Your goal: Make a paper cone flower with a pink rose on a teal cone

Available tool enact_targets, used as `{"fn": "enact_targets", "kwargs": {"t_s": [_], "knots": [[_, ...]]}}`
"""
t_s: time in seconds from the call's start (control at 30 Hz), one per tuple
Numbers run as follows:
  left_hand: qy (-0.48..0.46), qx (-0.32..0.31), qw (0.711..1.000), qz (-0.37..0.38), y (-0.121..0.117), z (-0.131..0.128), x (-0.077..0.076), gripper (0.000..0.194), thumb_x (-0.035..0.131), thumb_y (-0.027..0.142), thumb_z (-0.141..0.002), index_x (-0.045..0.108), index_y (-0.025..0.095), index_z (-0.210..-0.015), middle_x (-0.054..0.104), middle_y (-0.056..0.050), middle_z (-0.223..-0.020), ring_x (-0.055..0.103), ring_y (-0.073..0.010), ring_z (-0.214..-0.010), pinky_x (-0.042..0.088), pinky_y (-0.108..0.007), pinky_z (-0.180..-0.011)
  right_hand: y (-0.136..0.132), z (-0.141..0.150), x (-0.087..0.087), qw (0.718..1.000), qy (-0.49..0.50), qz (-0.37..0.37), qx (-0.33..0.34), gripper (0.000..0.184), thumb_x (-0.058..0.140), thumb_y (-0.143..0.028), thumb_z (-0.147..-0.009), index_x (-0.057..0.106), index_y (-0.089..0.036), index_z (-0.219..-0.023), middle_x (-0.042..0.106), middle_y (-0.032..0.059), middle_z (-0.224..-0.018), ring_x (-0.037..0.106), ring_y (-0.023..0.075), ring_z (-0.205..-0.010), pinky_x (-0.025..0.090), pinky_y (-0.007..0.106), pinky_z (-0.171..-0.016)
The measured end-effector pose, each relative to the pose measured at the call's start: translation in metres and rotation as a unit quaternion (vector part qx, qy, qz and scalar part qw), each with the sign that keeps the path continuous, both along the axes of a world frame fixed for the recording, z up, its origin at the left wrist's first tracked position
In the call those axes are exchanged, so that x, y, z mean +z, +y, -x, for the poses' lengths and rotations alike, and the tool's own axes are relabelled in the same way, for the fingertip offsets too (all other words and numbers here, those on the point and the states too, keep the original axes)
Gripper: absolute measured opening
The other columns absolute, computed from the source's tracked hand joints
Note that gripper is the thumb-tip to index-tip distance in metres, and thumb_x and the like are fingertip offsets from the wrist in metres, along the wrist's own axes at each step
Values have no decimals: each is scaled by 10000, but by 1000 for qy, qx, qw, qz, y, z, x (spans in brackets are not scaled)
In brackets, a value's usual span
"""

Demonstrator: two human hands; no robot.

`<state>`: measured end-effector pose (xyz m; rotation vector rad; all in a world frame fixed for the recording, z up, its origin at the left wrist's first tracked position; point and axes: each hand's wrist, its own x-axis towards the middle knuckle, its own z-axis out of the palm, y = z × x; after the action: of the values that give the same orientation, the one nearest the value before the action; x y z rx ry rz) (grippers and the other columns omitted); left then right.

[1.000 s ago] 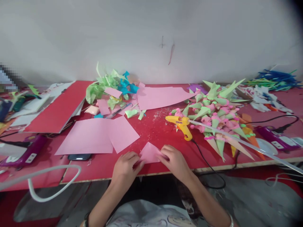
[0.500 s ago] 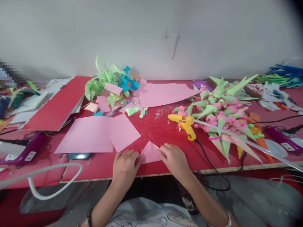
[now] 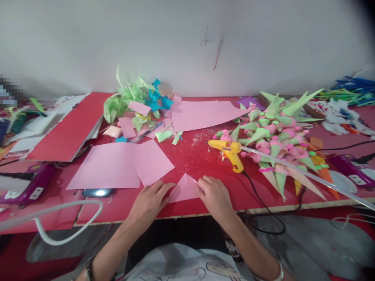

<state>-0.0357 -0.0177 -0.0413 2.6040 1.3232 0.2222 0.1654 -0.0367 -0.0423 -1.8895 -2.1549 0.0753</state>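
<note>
A small piece of pink paper (image 3: pixel 185 190), folded to a peak at the top, lies on the red table near its front edge. At its left corner is my left hand (image 3: pixel 151 198), thumb and fingers closed about the paper's edge. My right hand (image 3: pixel 215 195) grips the right side, its fingers curled and the thumb against the paper. Left of it, a pink sheet (image 3: pixel 154 162) overlaps a larger pink sheet (image 3: pixel 108 166). A yellow glue gun (image 3: pixel 230 150) lies beyond my right hand, with a long clear glue stick (image 3: pixel 293 168) in its back.
A heap of green and pink paper cones (image 3: pixel 275 140) covers the right side. Green and blue scraps (image 3: pixel 129 99) lie at the back left. A phone (image 3: pixel 98 192) sits partly under the large sheet. Purple power strips (image 3: pixel 350 171) stand at both sides. The glue gun's black cord (image 3: pixel 260 201) hangs over the edge.
My left hand has turned and slid a little left and down, so more of the folded paper's left side shows. My right hand stays almost in place.
</note>
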Motion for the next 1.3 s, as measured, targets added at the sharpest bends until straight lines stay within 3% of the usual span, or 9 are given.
{"fn": "enact_targets", "kwargs": {"t_s": [0.2, 0.33, 0.43, 0.57, 0.67, 0.93, 1.1, 1.3], "knots": [[53, -173, 984, 5, 25, 11, 9, 318, 390, 279, -854, 461, 370, -1150, 489, -11, -928, 497, -129, -803, 380, -252, -737, 2, 1, 5, 1000, -10, 20, 6, 58, 480, -194, -787, 525, -173, -757, 587, 18, -651, 521, 152, -621, 295, 251, -564], [72, -232, 970, 31, 39, 14, 13, 424, 445, 302, -827, 360, 378, -1235, 472, -23, -958, 471, -141, -835, 367, -262, -766, 3, 3, 9, 998, -50, -15, 35, 171, 467, -156, -794, 532, -165, -952, 598, 59, -763, 520, 196, -724, 335, 287, -623], [65, -240, 968, 37, 42, 16, 12, 470, 478, 329, -807, 333, 382, -1251, 455, -23, -964, 456, -153, -860, 357, -266, -773, 2, 4, 11, 985, -72, -69, 140, 242, 409, -116, -825, 531, -196, -1018, 574, 76, -900, 482, 210, -844, 341, 339, -758], [61, -251, 965, 53, 43, 16, 15, 502, 495, 343, -797, 310, 375, -1263, 443, -24, -982, 447, -163, -903, 347, -261, -781, -3, 6, 8, 940, -65, -71, 328, 260, 357, -145, -867, 552, -225, -1019, 560, 39, -865, 467, 174, -829, 345, 326, -810], [68, -257, 962, 63, 45, 16, 17, 500, 478, 362, -804, 300, 366, -1271, 437, -34, -993, 443, -171, -917, 344, -264, -784, -5, 10, 6, 926, -58, -53, 370, 277, 380, -180, -867, 510, -232, -1106, 559, 42, -920, 461, 179, -857, 374, 310, -759], [81, -273, 956, 75, 48, 16, 20, 502, 423, 406, -821, 251, 370, -1292, 436, -44, -1001, 432, -177, -921, 330, -273, -794, -12, -3, 15, 939, -69, -16, 335, 288, 430, -166, -839, 529, -245, -1098, 574, 37, -993, 461, 180, -927, 372, 332, -825], [82, -292, 949, 89, 49, 14, 29, 488, 397, 401, -834, 249, 357, -1297, 456, -43, -990, 428, -171, -898, 323, -256, -787, -23, -30, 21, 958, -121, -15, 259, 311, 476, -131, -794, 559, -262, -1064, 571, 38, -1067, 453, 231, -1003, 351, 408, -889], [64, -289, 949, 108, 51, 13, 30, 457, 395, 387, -839, 288, 357, -1282, 458, -45, -997, 430, -166, -893, 312, -245, -788, -35, -58, 24, 969, -164, 4, 187, 425, 456, -19, -728, 583, -260, -1053, 558, 43, -1133, 444, 256, -1067, 431, 369, -812]]}}
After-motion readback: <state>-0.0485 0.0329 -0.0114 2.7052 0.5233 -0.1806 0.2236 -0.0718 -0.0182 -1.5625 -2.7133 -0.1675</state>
